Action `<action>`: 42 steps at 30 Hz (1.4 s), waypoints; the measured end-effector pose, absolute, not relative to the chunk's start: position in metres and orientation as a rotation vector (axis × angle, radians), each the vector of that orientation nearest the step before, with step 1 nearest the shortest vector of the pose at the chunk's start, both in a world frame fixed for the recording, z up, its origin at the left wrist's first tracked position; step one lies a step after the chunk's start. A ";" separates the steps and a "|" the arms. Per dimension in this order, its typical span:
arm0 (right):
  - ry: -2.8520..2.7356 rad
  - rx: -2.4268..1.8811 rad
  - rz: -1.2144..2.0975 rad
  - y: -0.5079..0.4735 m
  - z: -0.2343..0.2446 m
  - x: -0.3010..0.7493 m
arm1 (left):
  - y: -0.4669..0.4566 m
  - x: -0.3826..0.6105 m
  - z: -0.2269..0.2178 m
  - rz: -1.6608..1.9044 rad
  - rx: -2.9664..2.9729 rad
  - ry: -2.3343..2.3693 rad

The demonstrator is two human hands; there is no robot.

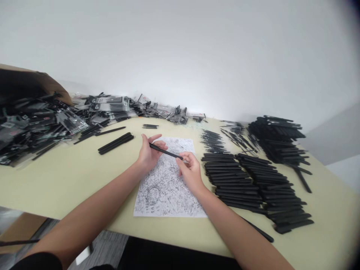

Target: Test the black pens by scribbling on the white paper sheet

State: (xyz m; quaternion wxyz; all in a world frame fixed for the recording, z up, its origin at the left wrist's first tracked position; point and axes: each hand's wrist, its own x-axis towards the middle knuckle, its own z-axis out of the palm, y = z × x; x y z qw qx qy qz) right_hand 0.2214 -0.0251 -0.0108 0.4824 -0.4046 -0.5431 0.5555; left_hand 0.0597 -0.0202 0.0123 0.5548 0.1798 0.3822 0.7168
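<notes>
A black pen [165, 151] slants across the space between my two hands, above a sheet of paper [171, 187] covered in dense scribbles. Its left end lies against the fingers of my left hand [149, 153], which is loosely curled around it with the thumb raised. My right hand [191, 170] pinches the other end between thumb and fingers. To the right of the paper, black pens [233, 180] lie in a stacked row, with a second row of pens [272, 191] beside them.
Packaged pens [109, 105] are heaped at the back left, by a cardboard box [53, 84]. A few loose pens [116, 143] lie left of my hands. Thin refills [212, 141] spread behind the rows, near a tall pen pile [277, 137]. The yellowish table [180, 232] meets a white wall.
</notes>
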 end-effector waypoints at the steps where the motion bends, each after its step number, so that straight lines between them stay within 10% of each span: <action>1: -1.326 -0.990 1.351 -0.025 -0.011 0.221 | -0.020 0.059 0.013 1.688 0.425 0.911; 42: -1.725 -0.999 1.088 -0.035 -0.009 0.220 | -0.027 0.061 0.024 1.670 0.519 0.850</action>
